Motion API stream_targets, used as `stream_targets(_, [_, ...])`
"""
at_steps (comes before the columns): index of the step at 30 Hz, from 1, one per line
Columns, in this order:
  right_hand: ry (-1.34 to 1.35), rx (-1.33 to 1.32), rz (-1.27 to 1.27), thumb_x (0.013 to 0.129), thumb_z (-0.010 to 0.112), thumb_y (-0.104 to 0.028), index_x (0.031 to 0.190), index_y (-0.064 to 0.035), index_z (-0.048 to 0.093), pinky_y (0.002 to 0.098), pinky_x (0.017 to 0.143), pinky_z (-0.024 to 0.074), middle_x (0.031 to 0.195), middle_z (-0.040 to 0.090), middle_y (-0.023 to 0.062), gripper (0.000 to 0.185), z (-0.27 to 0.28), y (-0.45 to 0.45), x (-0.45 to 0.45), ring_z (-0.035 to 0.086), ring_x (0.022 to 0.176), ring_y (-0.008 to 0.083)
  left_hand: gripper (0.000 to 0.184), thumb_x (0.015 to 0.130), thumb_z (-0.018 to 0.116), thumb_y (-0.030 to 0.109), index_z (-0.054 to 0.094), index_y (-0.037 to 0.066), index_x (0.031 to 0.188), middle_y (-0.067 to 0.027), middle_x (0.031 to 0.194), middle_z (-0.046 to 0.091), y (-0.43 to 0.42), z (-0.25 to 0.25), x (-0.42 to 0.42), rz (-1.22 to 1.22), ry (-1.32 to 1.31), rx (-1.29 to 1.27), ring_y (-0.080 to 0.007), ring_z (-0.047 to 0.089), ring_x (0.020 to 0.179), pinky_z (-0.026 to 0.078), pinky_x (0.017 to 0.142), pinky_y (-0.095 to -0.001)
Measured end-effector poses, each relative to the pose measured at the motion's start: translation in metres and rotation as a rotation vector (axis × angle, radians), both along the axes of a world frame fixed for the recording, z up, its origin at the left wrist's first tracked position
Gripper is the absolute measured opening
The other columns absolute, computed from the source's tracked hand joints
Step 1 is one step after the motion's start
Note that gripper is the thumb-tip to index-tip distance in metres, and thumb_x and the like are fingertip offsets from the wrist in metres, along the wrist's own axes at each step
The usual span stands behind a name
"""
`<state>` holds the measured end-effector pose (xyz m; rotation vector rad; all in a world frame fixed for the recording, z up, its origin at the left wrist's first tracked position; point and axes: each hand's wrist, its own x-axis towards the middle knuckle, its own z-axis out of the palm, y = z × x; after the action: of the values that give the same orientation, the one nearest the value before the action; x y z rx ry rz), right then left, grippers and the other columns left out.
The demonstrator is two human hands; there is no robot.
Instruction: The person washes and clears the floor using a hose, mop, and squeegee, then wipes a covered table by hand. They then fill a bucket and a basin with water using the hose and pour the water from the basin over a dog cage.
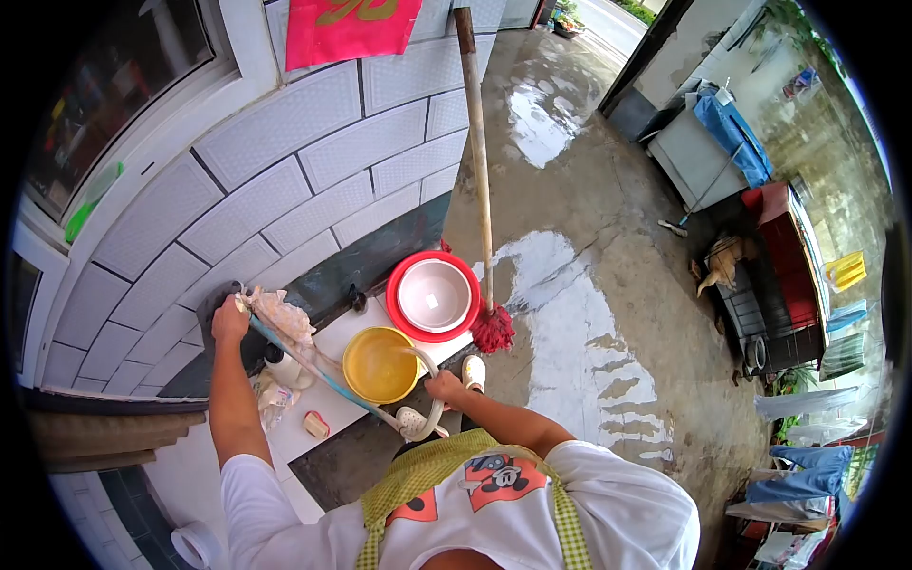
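Note:
My right hand (444,388) is closed around a pale hose (435,418), whose bent end reaches over the yellow basin (353,388). The basin looks wet inside, and water seems to run into it. At the wall, my left hand (231,318) is closed by the upper end of a light blue hose (299,357); what its fingers grip is hidden. Beside that hand hangs a crumpled pinkish cloth or bag (283,315). A white basin (434,294) sits inside a red basin (396,302), right of the yellow one.
A mop (493,329) leans on the tiled wall beside the red basin. A white bottle (290,369) and a small brush-like block (316,425) lie near the ledge. The concrete floor (579,332) has wet patches. A dog (727,263) lies by a dark cage (771,309).

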<state>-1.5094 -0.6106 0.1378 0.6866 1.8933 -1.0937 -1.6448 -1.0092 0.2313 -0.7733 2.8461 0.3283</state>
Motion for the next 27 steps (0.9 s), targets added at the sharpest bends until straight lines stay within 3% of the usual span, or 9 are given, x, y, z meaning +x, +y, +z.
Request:
stream_targets(3, [0.014, -0.001, 0.152, 0.073, 0.051, -0.023, 0.096, 0.0056, 0.056, 0.0384, 0.05, 0.0513, 0.083, 0.059, 0.02, 0.037, -0.043, 0.005, -0.004, 0.061, 0.069, 0.029, 0.026, 0.078, 0.052, 0.023, 0.051, 0.012, 0.101, -0.0176, 0.099, 0.058, 0.002, 0.005, 0.002, -0.033, -0.005, -0.057, -0.036, 0.053, 0.095, 0.043, 0.077, -0.0457])
stream_targets(7, [0.047, 0.06, 0.062, 0.073, 0.052, -0.022, 0.094, 0.0063, 0.054, 0.038, 0.046, 0.0493, 0.075, 0.057, 0.017, 0.035, -0.016, -0.002, -0.002, 0.059, 0.063, 0.0275, 0.028, 0.078, 0.051, 0.023, 0.05, 0.013, 0.104, -0.0163, 0.104, 0.056, -0.002, 0.002, 0.0, 0.021, -0.056, 0.021, -0.0349, 0.052, 0.098, 0.043, 0.079, -0.0447])
stream_targets(9, [0.072, 0.003, 0.038, 0.072, 0.051, -0.022, 0.091, 0.0114, 0.055, 0.0397, 0.057, 0.0517, 0.08, 0.059, 0.0247, 0.039, -0.028, 0.002, 0.001, 0.062, 0.073, 0.0336, 0.03, 0.076, 0.053, 0.022, 0.05, 0.013, 0.105, -0.0152, 0.105, 0.056, -0.003, 0.001, -0.001, 0.044, -0.061, 0.009, -0.0343, 0.052, 0.099, 0.043, 0.08, -0.0439])
stream_targets(14, [0.045, -0.014, 0.016, 0.073, 0.052, -0.021, 0.096, 0.0114, 0.051, 0.0397, 0.05, 0.0518, 0.084, 0.058, 0.0228, 0.04, -0.032, 0.001, 0.003, 0.061, 0.073, 0.0325, 0.034, 0.075, 0.055, 0.024, 0.05, 0.012, 0.107, -0.0162, 0.105, 0.056, -0.003, 0.003, 0.0, 0.021, -0.072, -0.009, -0.0336, 0.052, 0.1, 0.044, 0.081, -0.0428])
stream_targets(24, [0.027, -0.011, 0.029, 0.072, 0.053, -0.021, 0.099, 0.0094, 0.05, 0.0398, 0.049, 0.0516, 0.089, 0.057, 0.0226, 0.041, -0.031, 0.002, 0.0, 0.06, 0.078, 0.0318, 0.044, 0.076, 0.057, 0.037, 0.05, 0.005, 0.107, -0.0168, 0.107, 0.056, -0.002, 0.005, 0.0, 0.062, -0.1, -0.004, -0.0313, 0.052, 0.103, 0.044, 0.082, -0.0419])
stream_targets(27, [0.036, -0.011, 0.038, 0.072, 0.052, -0.023, 0.1, 0.0087, 0.05, 0.0395, 0.052, 0.0518, 0.089, 0.058, 0.0233, 0.042, -0.022, -0.001, 0.001, 0.06, 0.078, 0.0324, 0.045, 0.077, 0.055, 0.04, 0.052, 0.004, 0.104, -0.015, 0.102, 0.059, 0.0, 0.005, -0.001, 0.095, -0.08, -0.041, -0.028, 0.059, 0.09, 0.047, 0.076, -0.0389])
